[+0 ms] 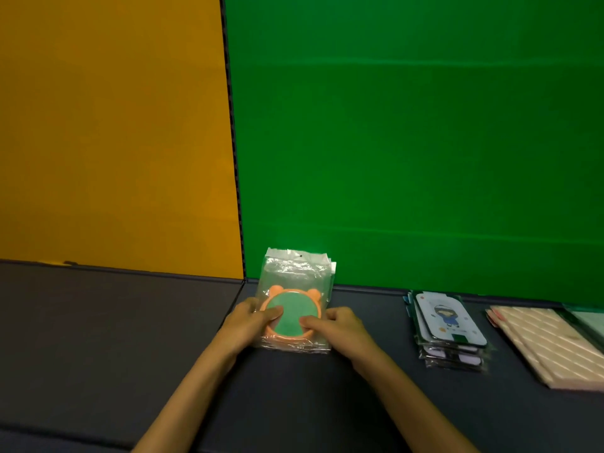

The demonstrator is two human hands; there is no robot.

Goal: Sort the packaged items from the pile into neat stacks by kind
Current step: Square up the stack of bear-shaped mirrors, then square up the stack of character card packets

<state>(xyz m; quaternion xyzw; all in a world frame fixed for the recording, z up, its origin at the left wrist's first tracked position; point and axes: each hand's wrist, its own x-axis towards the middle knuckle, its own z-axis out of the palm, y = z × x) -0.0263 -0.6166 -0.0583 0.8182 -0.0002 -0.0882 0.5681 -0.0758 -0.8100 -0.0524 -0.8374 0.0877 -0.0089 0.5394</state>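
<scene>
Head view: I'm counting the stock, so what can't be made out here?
- Round bear-eared packets: how many are stacked, hidden under the top one, which left hand and right hand hold.
- Phone-case stack: lower cases covered.
- Pink ribbed packs: cut off by the right edge.
- Unsorted pile: outside the frame.

1 head-worn wide-angle view, facing forward and slightly down, close over the dark table point(98, 338), walls filling the upper frame

Lower edge of the round orange item point(294, 317) hidden behind both thumbs, packets under the top clear bag point(295, 279) only visible as edges, pink stack point(542, 348) and green packet point(588, 322) cut by right edge, print on phone case stack point(449, 322) blurred
</scene>
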